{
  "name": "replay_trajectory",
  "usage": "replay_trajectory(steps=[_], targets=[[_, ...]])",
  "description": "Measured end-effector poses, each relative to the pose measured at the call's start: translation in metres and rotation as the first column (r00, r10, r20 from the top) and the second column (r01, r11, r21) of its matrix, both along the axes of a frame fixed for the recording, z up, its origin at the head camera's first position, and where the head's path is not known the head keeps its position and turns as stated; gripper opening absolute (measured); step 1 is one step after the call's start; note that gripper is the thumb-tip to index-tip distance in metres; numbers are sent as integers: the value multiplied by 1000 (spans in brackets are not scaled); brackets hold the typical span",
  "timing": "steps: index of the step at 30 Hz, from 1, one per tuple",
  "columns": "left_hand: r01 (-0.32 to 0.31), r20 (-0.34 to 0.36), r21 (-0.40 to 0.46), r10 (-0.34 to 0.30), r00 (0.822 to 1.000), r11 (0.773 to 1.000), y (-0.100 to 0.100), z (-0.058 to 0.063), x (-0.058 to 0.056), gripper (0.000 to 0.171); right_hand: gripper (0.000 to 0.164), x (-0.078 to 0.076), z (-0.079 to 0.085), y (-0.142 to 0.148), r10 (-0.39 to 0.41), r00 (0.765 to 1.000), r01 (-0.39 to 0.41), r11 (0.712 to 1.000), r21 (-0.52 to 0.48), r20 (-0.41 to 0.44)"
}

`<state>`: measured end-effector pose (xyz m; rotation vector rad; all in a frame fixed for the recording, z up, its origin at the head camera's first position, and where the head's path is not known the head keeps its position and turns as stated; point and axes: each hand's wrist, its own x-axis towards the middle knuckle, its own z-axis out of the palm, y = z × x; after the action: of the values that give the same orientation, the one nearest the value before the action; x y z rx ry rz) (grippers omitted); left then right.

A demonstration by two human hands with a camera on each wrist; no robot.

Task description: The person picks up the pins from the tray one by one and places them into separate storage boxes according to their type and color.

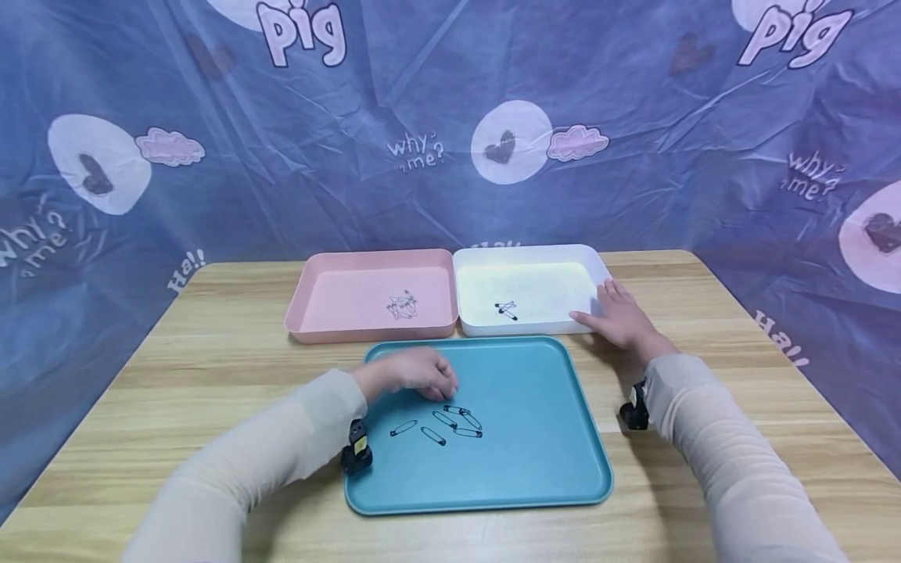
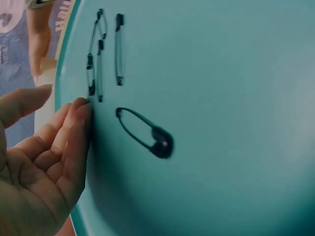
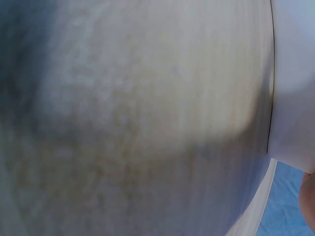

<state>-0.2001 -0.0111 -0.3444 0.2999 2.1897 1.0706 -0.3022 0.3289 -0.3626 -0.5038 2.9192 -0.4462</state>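
Note:
Several black-headed safety pins (image 1: 432,436) lie in a loose group on the teal tray (image 1: 535,461). My left hand (image 1: 425,374) is low over that tray, just behind the pins. In the left wrist view its thumb stands apart from the bent fingers (image 2: 74,142), and I see nothing held between them. One safety pin (image 2: 161,142) lies nearest the camera there. My right hand (image 1: 622,317) rests at the front right corner of the white tray (image 1: 521,328), thumb and fingers spread along its rim. In the right wrist view only a fingertip shows beside the white wall.
A pink tray (image 1: 352,332) stands at the back left against the white one, with a small heap of silvery pins (image 1: 403,306). The white tray contains a few black-headed safety pins (image 1: 506,311). All the trays stand on a wooden table (image 1: 176,407) before a blue printed curtain.

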Motion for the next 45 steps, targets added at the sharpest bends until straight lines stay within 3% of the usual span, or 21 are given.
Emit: replay_trajectory(steps=[7,18,32,45], targets=[[13,-119,-132,-28,992,991,4,-2,7,7,93,-1,-2,0,2,1000,-2,1000,5,5],[-12,-213,-157,-22,977,988,10,-4,12,11,93,-1,0,0,-4,1000,4,1000,8,12],[6,-139,-119,-23,990,993,4,-2,5,8,94,-1,-2,1,-5,1000,5,1000,1,12],[-65,-225,-138,33,974,988,-5,6,-5,9,94,-1,0,-1,-4,1000,4,1000,-13,15]])
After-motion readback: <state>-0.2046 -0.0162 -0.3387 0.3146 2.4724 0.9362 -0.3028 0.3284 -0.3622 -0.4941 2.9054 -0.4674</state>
